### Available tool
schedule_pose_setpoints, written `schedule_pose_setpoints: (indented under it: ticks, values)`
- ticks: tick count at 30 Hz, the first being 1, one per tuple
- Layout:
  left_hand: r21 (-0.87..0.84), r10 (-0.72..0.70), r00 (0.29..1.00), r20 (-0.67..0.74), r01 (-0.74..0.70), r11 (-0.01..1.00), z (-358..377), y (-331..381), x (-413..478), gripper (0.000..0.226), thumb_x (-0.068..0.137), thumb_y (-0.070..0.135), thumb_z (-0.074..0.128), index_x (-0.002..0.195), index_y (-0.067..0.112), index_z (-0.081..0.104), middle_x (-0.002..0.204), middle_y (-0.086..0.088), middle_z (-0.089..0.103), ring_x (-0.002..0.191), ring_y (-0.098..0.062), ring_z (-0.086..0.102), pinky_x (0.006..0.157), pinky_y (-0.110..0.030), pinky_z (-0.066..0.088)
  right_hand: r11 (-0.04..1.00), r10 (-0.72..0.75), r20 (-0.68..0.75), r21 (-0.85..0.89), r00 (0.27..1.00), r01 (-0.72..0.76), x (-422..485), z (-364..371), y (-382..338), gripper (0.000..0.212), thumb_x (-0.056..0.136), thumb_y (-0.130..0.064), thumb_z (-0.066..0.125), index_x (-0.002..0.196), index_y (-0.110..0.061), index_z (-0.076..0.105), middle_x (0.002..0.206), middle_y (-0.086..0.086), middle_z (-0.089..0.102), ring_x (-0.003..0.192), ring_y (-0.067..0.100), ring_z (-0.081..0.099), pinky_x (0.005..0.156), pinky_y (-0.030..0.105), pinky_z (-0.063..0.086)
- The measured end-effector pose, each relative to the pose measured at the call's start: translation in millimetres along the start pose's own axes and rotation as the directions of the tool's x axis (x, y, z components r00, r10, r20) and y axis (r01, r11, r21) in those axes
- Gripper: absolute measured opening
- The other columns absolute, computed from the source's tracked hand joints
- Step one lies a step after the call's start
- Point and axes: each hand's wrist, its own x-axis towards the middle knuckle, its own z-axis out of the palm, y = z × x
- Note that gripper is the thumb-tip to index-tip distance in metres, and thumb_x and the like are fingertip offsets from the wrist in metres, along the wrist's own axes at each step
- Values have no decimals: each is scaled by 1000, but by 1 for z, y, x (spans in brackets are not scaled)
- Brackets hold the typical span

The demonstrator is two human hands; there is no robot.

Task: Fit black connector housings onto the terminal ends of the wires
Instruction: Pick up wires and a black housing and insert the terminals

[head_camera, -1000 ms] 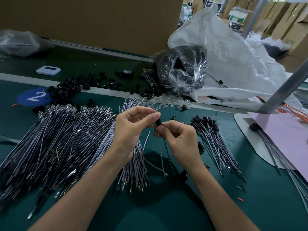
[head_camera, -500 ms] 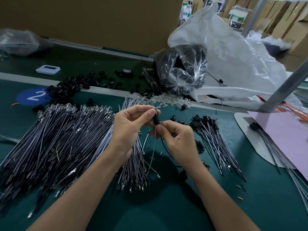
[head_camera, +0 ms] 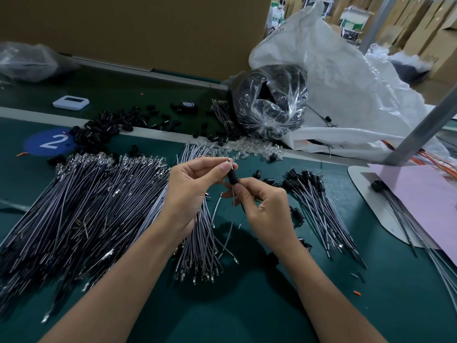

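Head view: the left hand (head_camera: 195, 186) pinches, between curled thumb and forefinger, the metal terminal end of a wire (head_camera: 231, 165) just above a black connector housing (head_camera: 232, 179). The right hand (head_camera: 268, 206) pinches the housing's lower end. Both hover over the green table (head_camera: 247, 305), between the bare wire pile (head_camera: 86, 206) and the finished bundle (head_camera: 319, 196)

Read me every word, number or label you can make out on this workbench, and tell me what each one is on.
"2": white numeral on the blue round sticker, stuck on the green mat at far left.
White device with a screen: display too blurred to read.
White sack: faint markings, too small to read.
Cardboard boxes in the background: print too blurred to read.
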Motion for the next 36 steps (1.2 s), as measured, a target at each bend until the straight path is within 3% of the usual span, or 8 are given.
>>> schedule_pose_setpoints:
  ticks: [4,9,19,22,26,29,33,36]
  values:
    - [-27,-18,1000,8,18,999,0,0,0,14,66,20,74,78,16,80,89,-10,76,86,-19,72,82,-26,57,1000,-12,-2,-22,1000,12,0,0,0,14,95,-5,59,98,-3,73,81,-2,74,70,10,66,67,30,55]
    - [-54,-34,999,28,35,998,-1,1,-1,19,62,24,76,79,15,80,88,-9,76,84,-17,72,79,-25,57,999,-4,26,-33,1000,5,0,-1,1,15,97,-8,58,96,-3,72,78,6,72,66,22,66,61,46,51]
    - [-55,-32,999,6,32,998,2,-4,-3,12,70,15,72,80,14,79,88,-9,76,84,-16,72,74,-21,54,999,-1,33,-43,999,2,-1,-1,2,16,95,-9,59,89,-1,71,72,11,69,63,29,63,60,47,49]
    - [-58,-24,1000,3,24,998,3,-4,-4,12,71,15,71,82,14,77,88,-9,76,84,-15,72,74,-19,53,1000,26,27,-9,999,-26,0,-1,0,14,95,-9,61,88,-3,73,73,5,71,65,21,65,63,42,52]
    - [-73,5,1000,-1,-5,997,5,-4,-4,12,71,15,71,83,14,75,88,-6,77,85,-11,71,73,-15,52,992,87,46,88,995,-91,2,-1,-1,11,91,-8,67,86,-3,75,74,-3,73,66,4,67,66,23,54]
    - [-71,26,999,37,-23,997,6,-4,-5,15,73,15,71,88,12,74,90,-5,77,82,-10,70,71,-17,52,976,117,48,178,992,-124,3,-1,-1,13,91,-6,65,84,-1,75,73,0,73,67,8,69,70,24,54]
    - [13,-43,989,143,42,999,4,-4,-4,43,70,18,75,112,10,68,101,-9,76,88,-17,72,71,-23,55,960,118,14,254,993,-118,4,-4,-1,14,92,-6,64,82,-3,74,69,0,71,64,10,67,68,22,52]
    - [132,-52,985,166,30,991,6,-7,-4,40,68,14,77,106,4,72,98,-10,76,89,-19,73,73,-22,56,955,116,5,275,993,-113,5,-6,1,14,91,0,63,83,-5,74,67,-3,69,64,8,66,68,20,51]
